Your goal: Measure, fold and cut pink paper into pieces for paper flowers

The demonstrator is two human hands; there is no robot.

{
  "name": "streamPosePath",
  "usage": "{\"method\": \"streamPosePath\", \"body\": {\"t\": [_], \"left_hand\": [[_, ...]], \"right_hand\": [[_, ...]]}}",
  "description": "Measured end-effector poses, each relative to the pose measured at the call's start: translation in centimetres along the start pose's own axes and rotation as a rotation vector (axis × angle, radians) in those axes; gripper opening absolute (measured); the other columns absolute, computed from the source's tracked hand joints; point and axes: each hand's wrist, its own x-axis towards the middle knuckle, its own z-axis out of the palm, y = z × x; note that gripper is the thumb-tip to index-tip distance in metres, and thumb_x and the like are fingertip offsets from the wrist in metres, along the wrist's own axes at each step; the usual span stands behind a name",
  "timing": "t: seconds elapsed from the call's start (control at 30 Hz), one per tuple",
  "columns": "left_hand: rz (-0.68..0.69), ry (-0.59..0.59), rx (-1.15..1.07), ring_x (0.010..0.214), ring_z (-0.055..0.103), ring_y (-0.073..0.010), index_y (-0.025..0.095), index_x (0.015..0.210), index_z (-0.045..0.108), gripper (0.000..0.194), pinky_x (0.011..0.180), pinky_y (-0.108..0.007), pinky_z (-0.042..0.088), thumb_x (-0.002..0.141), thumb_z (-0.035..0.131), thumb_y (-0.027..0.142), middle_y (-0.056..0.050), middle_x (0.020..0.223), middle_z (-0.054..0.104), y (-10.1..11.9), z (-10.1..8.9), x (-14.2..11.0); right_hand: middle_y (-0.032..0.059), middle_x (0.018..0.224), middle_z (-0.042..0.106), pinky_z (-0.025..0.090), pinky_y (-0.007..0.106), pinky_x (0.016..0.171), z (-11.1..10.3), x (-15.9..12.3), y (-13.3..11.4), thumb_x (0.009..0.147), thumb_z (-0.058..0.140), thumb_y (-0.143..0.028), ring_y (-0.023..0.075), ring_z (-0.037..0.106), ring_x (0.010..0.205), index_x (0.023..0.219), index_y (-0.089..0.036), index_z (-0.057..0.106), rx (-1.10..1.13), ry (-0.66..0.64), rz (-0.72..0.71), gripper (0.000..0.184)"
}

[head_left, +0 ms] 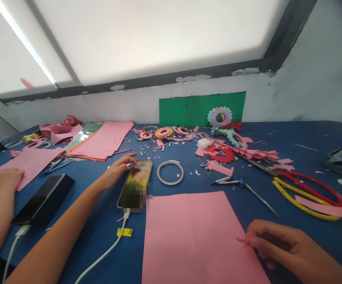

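Blue tabletop [296, 133] below a bright, dark-framed window [159, 35].
A green board [185, 110] stands against the pale wall [141, 106] at the back. On the left, a white cable [10, 252] plugs into a dark, boxy device [45, 199]; a small white case [204, 142] lies before the board.

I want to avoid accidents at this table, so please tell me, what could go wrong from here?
The right hand pinches a small pink paper piece near a drawing compass whose leg points toward the hand, so a finger might get pricked.
The left hand is at the phone; if that forearm snags the white cable, the phone could be dragged.
Lifting the scissors could crease the pink strip lying over their yellow handle.
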Motion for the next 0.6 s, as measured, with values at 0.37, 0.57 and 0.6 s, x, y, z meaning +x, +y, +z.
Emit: {"method": "streamPosePath", "body": {"t": [0.37, 0.57, 0.6], "left_hand": [[-0.145, -0.01, -0.191, 0.122, 0.042, -0.0245, 0.019, 0.117, 0.047, 0.051, 0.102, -0.038, 0.033, 0.067, 0.054, 0.026, -0.008, 0.131, 0.047, -1.1, -0.4, -0.2], [-0.169, -0.143, -0.285, 0.117, 0.045, -0.0266, 0.022, 0.126, 0.039, 0.064, 0.096, -0.04, 0.039, 0.067, 0.062, 0.023, -0.009, 0.136, 0.04, -1.1, -0.7, -0.4], [-0.16, -0.166, -0.28, 0.118, 0.044, -0.0267, 0.022, 0.128, 0.037, 0.064, 0.096, -0.041, 0.04, 0.068, 0.063, 0.024, -0.009, 0.137, 0.038, -1.2, -0.8, -0.5]], "right_hand": [[-0.0003, 0.059, 0.048, 0.042, 0.018, 0.048, -0.2, -0.2, 0.7, 0.072, 0.053, -0.057, 0.0099, 0.043, 0.05, 0.063, -0.019, 0.06, 0.002, -0.049, -0.016, 0.04], [0.0, 0.063, 0.051, 0.042, 0.017, 0.047, -0.3, 0.1, 2.7, 0.075, 0.053, -0.054, 0.0095, 0.043, 0.05, 0.068, -0.021, 0.062, 0.049, -0.053, -0.001, 0.035], [0.0001, 0.064, 0.051, 0.042, 0.017, 0.048, -0.3, 0.1, 2.9, 0.076, 0.053, -0.053, 0.0095, 0.043, 0.05, 0.068, -0.021, 0.063, 0.047, -0.058, 0.003, 0.035]]}}
